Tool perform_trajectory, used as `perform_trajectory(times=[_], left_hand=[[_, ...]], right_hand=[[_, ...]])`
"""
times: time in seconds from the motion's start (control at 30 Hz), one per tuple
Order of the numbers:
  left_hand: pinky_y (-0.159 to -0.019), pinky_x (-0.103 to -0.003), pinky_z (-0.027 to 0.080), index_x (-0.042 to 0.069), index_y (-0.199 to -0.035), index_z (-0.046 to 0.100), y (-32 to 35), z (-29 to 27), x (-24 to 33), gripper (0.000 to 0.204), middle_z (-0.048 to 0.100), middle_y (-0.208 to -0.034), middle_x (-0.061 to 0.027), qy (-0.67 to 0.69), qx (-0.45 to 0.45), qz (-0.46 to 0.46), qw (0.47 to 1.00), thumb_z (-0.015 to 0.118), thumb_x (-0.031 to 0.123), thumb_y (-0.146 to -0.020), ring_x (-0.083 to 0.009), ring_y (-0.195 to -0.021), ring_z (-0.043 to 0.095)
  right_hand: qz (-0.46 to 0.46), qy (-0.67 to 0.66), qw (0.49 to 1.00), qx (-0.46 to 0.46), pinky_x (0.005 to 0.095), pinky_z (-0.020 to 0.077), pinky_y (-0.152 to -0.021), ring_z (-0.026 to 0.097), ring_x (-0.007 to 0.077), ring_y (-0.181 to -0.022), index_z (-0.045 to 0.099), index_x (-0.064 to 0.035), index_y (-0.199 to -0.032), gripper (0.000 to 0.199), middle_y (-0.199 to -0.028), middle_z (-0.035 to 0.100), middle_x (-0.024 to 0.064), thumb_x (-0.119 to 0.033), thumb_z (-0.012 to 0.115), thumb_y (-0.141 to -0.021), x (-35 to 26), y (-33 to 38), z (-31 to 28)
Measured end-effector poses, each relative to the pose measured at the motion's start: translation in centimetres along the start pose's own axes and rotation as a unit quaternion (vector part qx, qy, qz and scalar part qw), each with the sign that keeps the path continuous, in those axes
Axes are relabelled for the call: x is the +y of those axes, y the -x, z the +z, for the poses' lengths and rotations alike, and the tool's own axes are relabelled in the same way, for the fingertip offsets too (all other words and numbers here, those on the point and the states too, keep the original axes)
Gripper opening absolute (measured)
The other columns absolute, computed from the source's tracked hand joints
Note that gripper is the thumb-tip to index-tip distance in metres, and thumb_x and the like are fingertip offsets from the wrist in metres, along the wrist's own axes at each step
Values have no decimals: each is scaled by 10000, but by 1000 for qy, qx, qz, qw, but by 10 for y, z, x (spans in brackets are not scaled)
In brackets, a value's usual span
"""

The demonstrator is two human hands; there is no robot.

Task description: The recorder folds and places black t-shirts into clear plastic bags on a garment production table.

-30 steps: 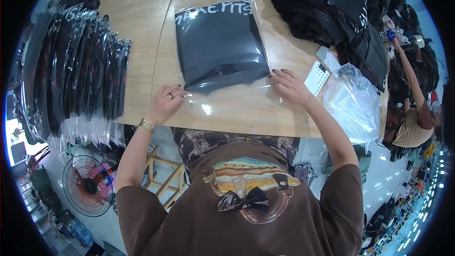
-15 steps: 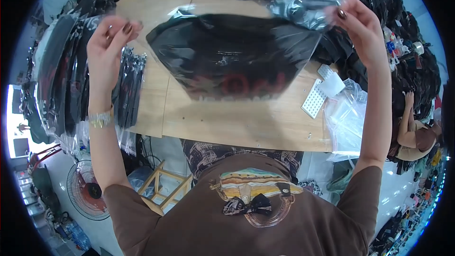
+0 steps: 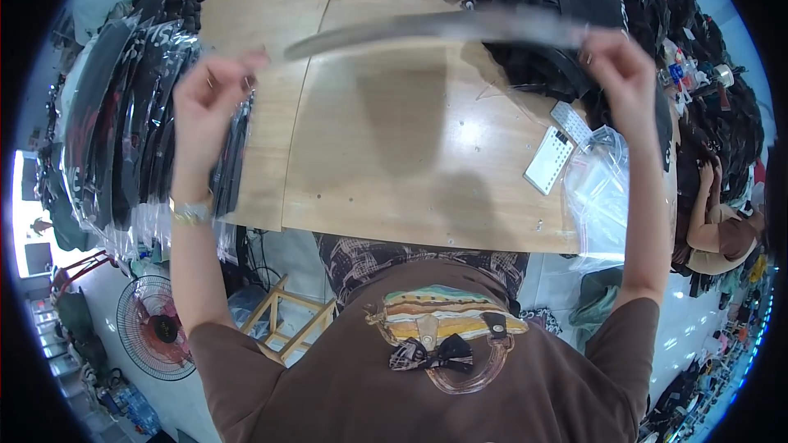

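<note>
Where the package (image 3: 435,27) is: I see it thin, blurred and edge-on, raised above the counter (image 3: 377,189).
Long axis: left to right, its right end slightly higher.
Right hand (image 3: 620,66): nearer, thumb and fingers pinched on that end.
Left hand (image 3: 212,90): just beside the other end; through the blur, I cannot tell whether it grips.

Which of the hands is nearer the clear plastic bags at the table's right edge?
Right. The right hand is raised beyond the plastic bags; the left hand is across the table, near the bagged garments.
</note>
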State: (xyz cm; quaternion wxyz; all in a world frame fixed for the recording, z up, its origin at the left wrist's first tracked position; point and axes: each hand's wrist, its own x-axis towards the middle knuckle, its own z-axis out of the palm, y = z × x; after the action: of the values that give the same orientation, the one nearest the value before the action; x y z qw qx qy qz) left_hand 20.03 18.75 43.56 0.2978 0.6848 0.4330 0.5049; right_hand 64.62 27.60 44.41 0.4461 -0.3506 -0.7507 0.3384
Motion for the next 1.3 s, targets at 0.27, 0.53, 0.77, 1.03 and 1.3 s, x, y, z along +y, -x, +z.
perform_trajectory(times=[0.27, 0.53, 0.77, 1.03, 1.3], left_hand=[[-902, -406, 428, 74, -743, 613, 162, 77, -124, 126, 655, -1002, -84, -245, -51, -44, 967, 657, -24, -678, -289, -1151, 493], [-815, -371, 455, 95, -785, 583, 192, 74, -123, 145, 618, -1048, -35, -344, -265, 182, 882, 641, 54, -659, -247, -992, 551], [-761, -341, 479, 82, -803, 592, 195, 78, -116, 166, 629, -1010, -33, -307, -263, 97, 909, 643, 13, -661, -224, -938, 569], [-628, -180, 435, 12, -907, 562, 215, 87, -123, 66, 602, -776, -22, -7, 4, -355, 935, 528, 2, -852, -58, -672, 536], [-620, -168, 422, 6, -916, 557, 212, 89, -122, 63, 606, -789, -8, 32, -1, -373, 927, 526, 14, -861, -38, -697, 533]], right_hand=[[32, 153, 985, -68, 321, 464, -802, 594, 254, -943, 585, -30, -791, 138, -1038, 604, 119, 67, 610, -696, 132, 176, 101], [-273, 334, 870, -240, 410, 400, -923, 514, 262, -1096, 539, -61, -791, 117, -1142, 567, 89, -105, 577, -689, 125, 201, 95], [-71, 232, 932, -271, 418, 340, -949, 481, 259, -1100, 573, -68, -871, 152, -1111, 584, 70, -104, 590, -724, 118, 205, 95], [200, 221, 940, -164, 347, 388, -847, 503, 195, -920, 541, -31, -897, 102, -833, 609, 85, -108, 486, -859, 128, 195, 93], [203, 32, 972, -118, 321, 444, -746, 534, 230, -906, 561, -18, -947, 239, -854, 575, 102, -198, 571, -790, 104, 204, 94]])
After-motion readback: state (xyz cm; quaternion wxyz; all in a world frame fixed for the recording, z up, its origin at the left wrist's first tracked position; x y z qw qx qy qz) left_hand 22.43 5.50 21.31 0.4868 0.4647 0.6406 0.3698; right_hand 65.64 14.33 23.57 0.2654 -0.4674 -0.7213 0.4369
